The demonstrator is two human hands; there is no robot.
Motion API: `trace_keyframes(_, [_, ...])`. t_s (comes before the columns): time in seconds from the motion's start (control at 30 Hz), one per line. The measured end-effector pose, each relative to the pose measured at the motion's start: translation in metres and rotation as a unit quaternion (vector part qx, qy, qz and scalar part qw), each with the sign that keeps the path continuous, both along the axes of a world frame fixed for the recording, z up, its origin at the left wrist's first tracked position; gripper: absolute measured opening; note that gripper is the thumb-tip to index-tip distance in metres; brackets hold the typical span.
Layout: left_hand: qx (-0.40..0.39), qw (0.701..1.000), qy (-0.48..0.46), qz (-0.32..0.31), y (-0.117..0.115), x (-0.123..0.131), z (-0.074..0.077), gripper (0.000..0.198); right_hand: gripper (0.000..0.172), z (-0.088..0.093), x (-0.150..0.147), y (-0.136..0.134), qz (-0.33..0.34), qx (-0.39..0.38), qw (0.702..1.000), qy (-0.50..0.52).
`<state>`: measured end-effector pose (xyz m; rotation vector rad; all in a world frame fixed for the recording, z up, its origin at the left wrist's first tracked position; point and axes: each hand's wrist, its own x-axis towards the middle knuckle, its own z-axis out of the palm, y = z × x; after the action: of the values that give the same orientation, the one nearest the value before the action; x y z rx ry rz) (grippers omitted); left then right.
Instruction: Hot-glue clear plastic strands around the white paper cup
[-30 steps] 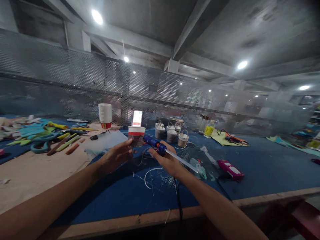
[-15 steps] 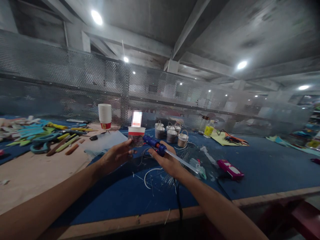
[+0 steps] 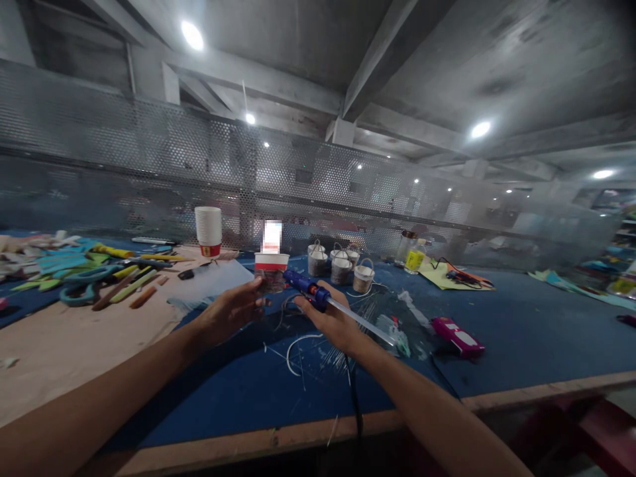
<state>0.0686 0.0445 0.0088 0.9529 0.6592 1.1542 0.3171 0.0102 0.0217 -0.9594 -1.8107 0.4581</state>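
A paper cup (image 3: 271,262) with a white rim and a red band is held upright in front of me; its lower part looks wrapped in something brownish, too blurred to name. My left hand (image 3: 237,310) grips this cup from the left, fingers closed at its lower side. In my right hand (image 3: 334,318) is a blue hot glue gun (image 3: 304,285), its nozzle close to the cup's right side. A long clear glue stick (image 3: 362,322) sticks out of the gun's back end. Several small handled baskets (image 3: 340,270) stand just behind.
A stack of paper cups (image 3: 209,228) stands at the back left. Scissors (image 3: 82,291), craft knives and felt pieces (image 3: 59,258) lie on the left. Right of my hands are a magenta device (image 3: 458,336), a yellow-labelled bottle (image 3: 414,257) and thin clear strands on the blue mat (image 3: 209,404).
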Motion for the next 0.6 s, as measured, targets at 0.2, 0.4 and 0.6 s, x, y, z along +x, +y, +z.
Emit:
trace_keyframes(0.2, [0.033,0.999,0.031,-0.017,0.0009,-0.0012,-0.0029,0.035,0.046,-0.0012,-0.0006,-0.0014,0.004,0.006,1.0,-0.002])
trace_keyframes(0.4, [0.073,0.995,0.059,-0.043,0.0063,-0.0029,-0.008,0.038,0.043,-0.0025,-0.0015,-0.0017,0.022,0.015,1.0,-0.015])
trace_keyframes(0.6, [0.079,0.994,0.045,-0.06,0.0089,-0.0018,-0.0106,0.036,0.041,-0.0013,-0.0025,-0.0032,0.029,0.022,0.999,-0.015])
